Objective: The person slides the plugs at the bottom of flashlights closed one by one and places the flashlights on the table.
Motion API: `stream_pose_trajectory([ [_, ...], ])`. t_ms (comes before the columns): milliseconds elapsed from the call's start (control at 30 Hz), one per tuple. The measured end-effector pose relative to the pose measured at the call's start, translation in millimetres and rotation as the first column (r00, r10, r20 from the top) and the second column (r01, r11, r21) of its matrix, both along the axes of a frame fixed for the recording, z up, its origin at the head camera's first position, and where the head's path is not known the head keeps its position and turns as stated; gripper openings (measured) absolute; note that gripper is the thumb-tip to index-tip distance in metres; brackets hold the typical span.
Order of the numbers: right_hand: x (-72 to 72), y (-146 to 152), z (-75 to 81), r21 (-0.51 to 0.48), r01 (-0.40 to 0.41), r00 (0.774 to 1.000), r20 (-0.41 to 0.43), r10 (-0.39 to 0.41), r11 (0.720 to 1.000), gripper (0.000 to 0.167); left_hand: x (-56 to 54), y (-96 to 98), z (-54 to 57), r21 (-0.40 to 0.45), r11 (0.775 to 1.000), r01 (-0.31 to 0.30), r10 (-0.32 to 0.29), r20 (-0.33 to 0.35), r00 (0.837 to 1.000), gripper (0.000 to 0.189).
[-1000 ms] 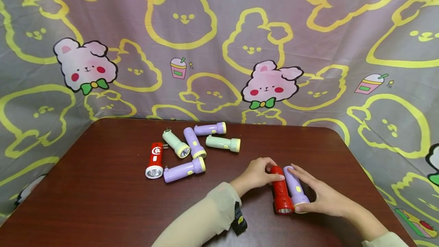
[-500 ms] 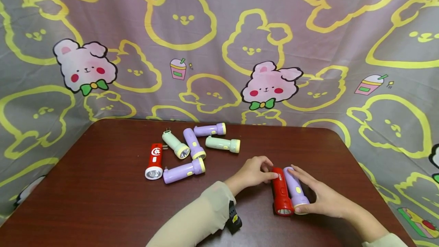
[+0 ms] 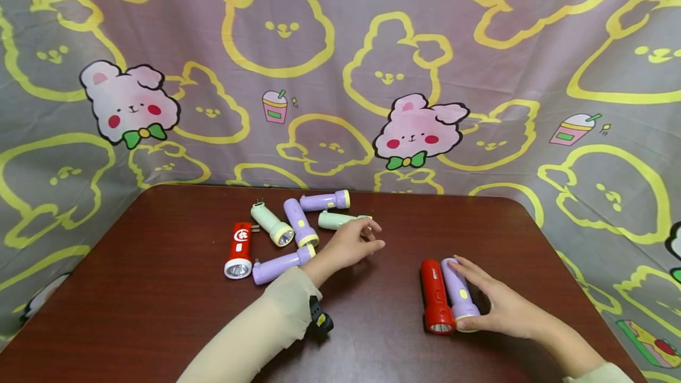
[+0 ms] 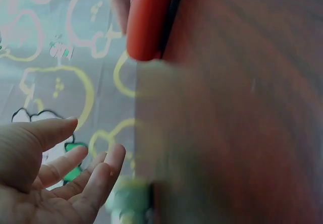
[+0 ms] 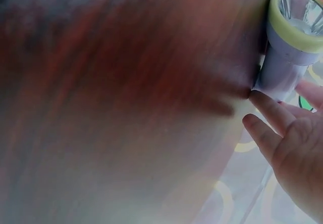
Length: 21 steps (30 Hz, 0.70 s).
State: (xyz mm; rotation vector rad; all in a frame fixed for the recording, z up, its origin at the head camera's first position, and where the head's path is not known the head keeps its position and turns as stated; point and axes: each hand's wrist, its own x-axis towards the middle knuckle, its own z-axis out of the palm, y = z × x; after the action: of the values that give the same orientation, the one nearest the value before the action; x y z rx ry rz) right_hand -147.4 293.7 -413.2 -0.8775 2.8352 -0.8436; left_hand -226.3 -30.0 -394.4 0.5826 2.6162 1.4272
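My left hand [image 3: 348, 245] is in the air with loosely bent fingers and nothing in them. In the head view it partly covers a mint-green flashlight [image 3: 332, 220] lying behind it. A red flashlight [image 3: 436, 294] lies on the right part of the table, lens toward me, with no hand on it. Close along its right side is a purple flashlight [image 3: 453, 281] with a yellow button. My right hand [image 3: 502, 306] spans this purple one lengthwise, thumb at the lens end and fingertips at the tail. In the right wrist view its yellow-rimmed lens [image 5: 298, 19] faces the camera.
On the left lie a red flashlight with a white rim [image 3: 239, 253], a second mint-green flashlight [image 3: 272, 223] with plug prongs out, and several purple flashlights, one [image 3: 276, 268] partly behind my left wrist. A patterned curtain [image 3: 319, 75] hangs behind the brown table [image 3: 133, 312].
My left hand has let go of the red flashlight's tail end and moved left toward the mint-green one. The right hand and both flashlights by it have stayed in place.
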Motion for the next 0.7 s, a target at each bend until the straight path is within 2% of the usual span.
stream_pose_trajectory([
  [133,0.6,0,0.6,0.023,0.009,1.0,-0.005,-0.009,1.0,0.099,-4.6,-19.7,8.8,-0.013,0.999,-0.044,0.043,-0.061,0.997,0.027],
  [333,2.8,0,1.2,0.038,0.018,1.0,-0.022,-0.017,0.999,0.1,-11.4,-44.2,18.4,-0.041,0.993,-0.112,0.107,-0.111,0.988,0.027],
  [467,3.5,0,0.6,0.037,0.018,1.0,-0.023,-0.017,0.999,0.101,-16.7,-56.8,18.5,-0.07,0.985,-0.155,0.144,-0.138,0.98,0.029],
  [700,3.8,0,0.0,0.035,0.02,1.0,-0.024,-0.019,0.999,0.1,-31.6,-77.8,11.0,-0.16,0.972,-0.173,0.148,-0.155,0.977,0.037],
])
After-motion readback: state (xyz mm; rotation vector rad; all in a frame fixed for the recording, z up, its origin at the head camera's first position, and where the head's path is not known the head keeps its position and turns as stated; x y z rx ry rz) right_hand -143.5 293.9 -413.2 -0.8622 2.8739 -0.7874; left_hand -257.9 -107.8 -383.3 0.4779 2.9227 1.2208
